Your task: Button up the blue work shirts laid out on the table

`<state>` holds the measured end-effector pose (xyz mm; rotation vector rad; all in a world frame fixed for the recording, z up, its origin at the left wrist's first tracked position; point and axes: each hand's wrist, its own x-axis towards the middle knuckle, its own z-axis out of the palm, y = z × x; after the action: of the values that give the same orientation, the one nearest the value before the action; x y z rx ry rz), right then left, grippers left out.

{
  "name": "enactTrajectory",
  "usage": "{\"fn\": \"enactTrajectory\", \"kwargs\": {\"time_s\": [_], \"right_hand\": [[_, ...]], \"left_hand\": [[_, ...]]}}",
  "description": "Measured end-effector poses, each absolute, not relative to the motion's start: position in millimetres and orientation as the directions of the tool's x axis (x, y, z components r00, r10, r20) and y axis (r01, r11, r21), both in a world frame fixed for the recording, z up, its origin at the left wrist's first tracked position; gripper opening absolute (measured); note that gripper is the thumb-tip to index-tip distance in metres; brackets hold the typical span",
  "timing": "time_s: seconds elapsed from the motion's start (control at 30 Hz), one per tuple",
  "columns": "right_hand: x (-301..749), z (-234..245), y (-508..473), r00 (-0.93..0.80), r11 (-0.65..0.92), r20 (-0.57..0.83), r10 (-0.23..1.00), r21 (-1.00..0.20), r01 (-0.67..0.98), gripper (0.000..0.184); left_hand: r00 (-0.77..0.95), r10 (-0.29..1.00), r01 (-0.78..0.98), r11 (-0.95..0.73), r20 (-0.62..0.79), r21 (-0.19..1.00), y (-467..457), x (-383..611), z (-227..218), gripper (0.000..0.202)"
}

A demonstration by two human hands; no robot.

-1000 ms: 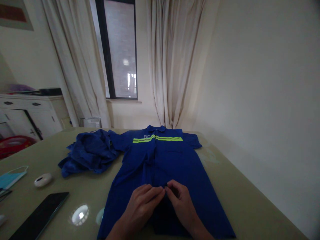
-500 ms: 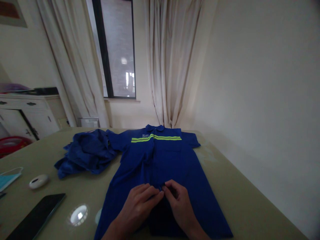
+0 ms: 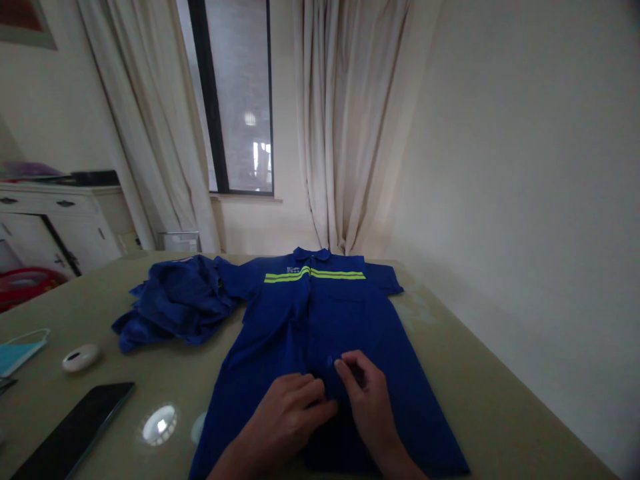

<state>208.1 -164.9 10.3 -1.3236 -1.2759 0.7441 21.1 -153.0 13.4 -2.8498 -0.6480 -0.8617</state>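
A blue work shirt point(image 3: 325, 320) with two yellow-green reflective stripes lies flat on the table, collar toward the window. Both my hands rest on its lower front along the button placket. My left hand point(image 3: 287, 420) has its fingers curled and pressed on the cloth. My right hand point(image 3: 367, 400) pinches the placket edge between thumb and forefinger, just below a button point(image 3: 329, 361). A second blue garment point(image 3: 175, 307) lies crumpled to the left of the shirt, touching its sleeve.
On the beige table point(image 3: 480, 393) at the left lie a black phone point(image 3: 75, 433), a small white oval device point(image 3: 80, 357) and a blue face mask point(image 3: 17, 347). Behind stand a white cabinet point(image 3: 60, 220), curtains and a window. A wall runs along the right.
My right hand has shifted slightly up the placket and a button now shows above my fingers. My left hand has slid a little lower. The camera has wobbled slightly.
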Motion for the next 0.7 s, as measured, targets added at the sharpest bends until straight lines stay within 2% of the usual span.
{"fn": "enactTrajectory", "kwargs": {"time_s": [0.07,0.1,0.2,0.27,0.37,0.47,0.57,0.63,0.7], "right_hand": [[221,11,-158,0.329,0.179,0.249,0.911,-0.957,0.230,0.033],[229,12,-155,0.372,0.173,0.231,0.899,-0.968,0.183,0.031],[252,15,-150,0.404,0.120,0.080,0.911,-0.990,-0.075,0.025],[261,19,-150,0.280,0.040,-0.023,0.960,-0.976,-0.215,0.023],[260,24,-153,-0.012,-0.090,-0.090,0.996,-0.966,-0.242,0.023],[246,25,-154,-0.123,-0.101,-0.085,0.989,-0.986,-0.135,0.038],[228,20,-155,-0.131,0.013,-0.002,0.991,-0.993,0.115,0.041],[217,14,-159,-0.173,0.149,0.091,0.981,-0.923,0.354,0.037],[209,10,-164,-0.224,0.252,0.146,0.964,-0.780,0.573,0.033]], "left_hand": [[0.796,0.395,0.407,-0.910,0.458,0.077,-155,27,8,0.012],[0.800,0.430,0.413,-0.901,0.418,0.135,-156,28,7,0.009],[0.743,0.605,0.472,-0.777,0.286,0.418,-156,23,12,0.006],[0.670,0.721,0.517,-0.624,0.178,0.586,-155,15,21,0.007],[0.600,0.800,0.549,-0.421,0.011,0.722,-155,4,34,0.006],[0.641,0.753,0.534,-0.299,-0.149,0.791,-159,6,37,0.015],[0.761,0.618,0.459,-0.296,-0.198,0.838,-164,14,33,0.013],[0.816,0.544,0.405,-0.296,-0.196,0.865,-164,16,30,0.018],[0.819,0.541,0.395,-0.289,-0.191,0.872,-161,14,29,0.031]]}}
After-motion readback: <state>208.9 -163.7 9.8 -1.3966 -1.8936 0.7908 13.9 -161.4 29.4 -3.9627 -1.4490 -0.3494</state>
